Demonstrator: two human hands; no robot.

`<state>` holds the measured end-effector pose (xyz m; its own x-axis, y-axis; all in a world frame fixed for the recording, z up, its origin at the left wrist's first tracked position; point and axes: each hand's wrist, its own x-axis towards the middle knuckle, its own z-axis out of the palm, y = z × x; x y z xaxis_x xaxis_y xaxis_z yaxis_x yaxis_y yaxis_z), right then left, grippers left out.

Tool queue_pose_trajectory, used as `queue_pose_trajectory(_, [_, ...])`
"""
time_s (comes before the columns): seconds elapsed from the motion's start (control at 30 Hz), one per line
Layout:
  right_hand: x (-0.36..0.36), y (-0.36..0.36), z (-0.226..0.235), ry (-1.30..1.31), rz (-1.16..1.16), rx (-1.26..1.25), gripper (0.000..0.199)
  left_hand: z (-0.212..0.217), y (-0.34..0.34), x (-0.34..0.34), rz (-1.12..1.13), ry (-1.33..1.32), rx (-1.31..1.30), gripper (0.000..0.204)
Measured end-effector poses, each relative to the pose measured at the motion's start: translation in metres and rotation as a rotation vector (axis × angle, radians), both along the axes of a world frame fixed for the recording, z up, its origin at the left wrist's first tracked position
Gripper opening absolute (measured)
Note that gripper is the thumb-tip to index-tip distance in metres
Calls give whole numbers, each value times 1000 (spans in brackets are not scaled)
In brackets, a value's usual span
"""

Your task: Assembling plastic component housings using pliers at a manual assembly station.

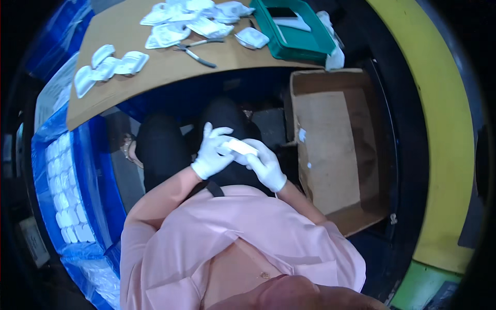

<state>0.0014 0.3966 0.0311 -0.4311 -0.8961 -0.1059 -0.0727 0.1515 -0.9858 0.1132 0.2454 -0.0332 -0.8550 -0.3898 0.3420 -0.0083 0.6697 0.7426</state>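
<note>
While the person sits below the table (170, 77) edge, both gloved hands meet over the lap. Left hand (211, 153) is curled closed around the near end of a small white moulded piece (239, 146); right hand (264, 163) grips its far end from beneath. Piece's long axis runs left-to-right, tilted slightly down toward the right. An open cardboard box (330, 150) stands just right of the hands.

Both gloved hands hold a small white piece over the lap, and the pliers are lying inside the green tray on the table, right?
Not quite. The pliers lie on the bare brown table, left of the green tray, not inside it, as the head view shows. The rest holds: the left hand and right hand, both gloved, hold the small white piece over the lap.
</note>
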Motion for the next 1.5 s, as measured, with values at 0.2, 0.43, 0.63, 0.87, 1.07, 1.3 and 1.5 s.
queue_pose_trajectory(0.2, [-115, 32, -53, 593, -524, 78, 19, -13, -8, 1, 57, 13, 184, 20])
queue_pose_trajectory(0.43, [-234, 91, -187, 569, -646, 841, 51, -20, -1, 12, 134, 61, 101, 18])
queue_pose_trajectory(0.63, [-323, 180, -283, 220, -706, 926, 68, -10, 9, -19, 47, 65, -34, 25])
queue_pose_trajectory(0.87, [-339, 152, -321, 347, -589, 990, 65, -9, 9, -19, 105, 75, -34, 26])
queue_pose_trajectory(1.07, [-306, 119, -310, 404, -567, 1080, 67, -14, 11, -10, 193, 55, -170, 20])
queue_pose_trajectory(1.3, [-296, 127, -280, 225, -716, 932, 66, -21, 13, -16, 154, 76, -113, 20])
queue_pose_trajectory(1.5, [-290, 132, -256, -564, -820, 593, 17, -15, 13, -17, 85, 39, -56, 23])
